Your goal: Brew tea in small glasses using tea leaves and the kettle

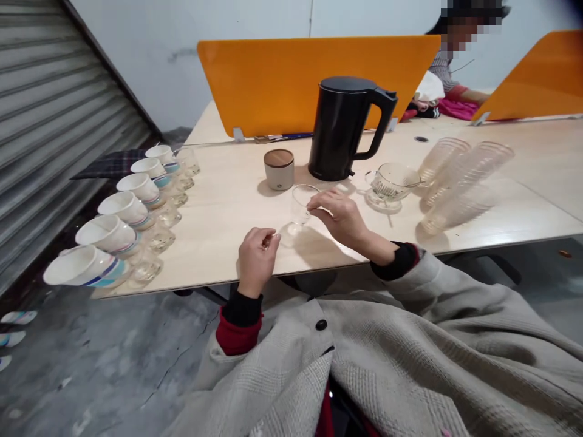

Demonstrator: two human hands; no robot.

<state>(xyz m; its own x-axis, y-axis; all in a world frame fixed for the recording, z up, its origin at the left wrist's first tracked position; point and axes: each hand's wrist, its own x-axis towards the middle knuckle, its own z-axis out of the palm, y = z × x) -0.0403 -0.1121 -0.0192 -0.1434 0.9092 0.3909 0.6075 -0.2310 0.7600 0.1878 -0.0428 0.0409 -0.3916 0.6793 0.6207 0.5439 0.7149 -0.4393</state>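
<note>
A clear cup (299, 203) stands near the table's front edge. My right hand (339, 215) is at its right side, thumb and fingertips pinched together at the cup's rim; I cannot make out what is between them. My left hand (259, 258) rests low at the table edge, left of the cup and apart from it. Its fingers are curled in, and whatever they hold, if anything, is hidden. Behind the cup sits a pale canister (279, 173) with a wooden lid. A black electric kettle (337, 130) stands beyond, its handle to the right.
A clear glass vessel (394, 182) with printed marks stands right of the kettle. Stacked clear plastic cups (460, 182) lie at the right. Several paper cups (121, 209) line the left edge beside clear cups (160, 237). An orange divider (264, 85) stands behind; a person sits beyond it.
</note>
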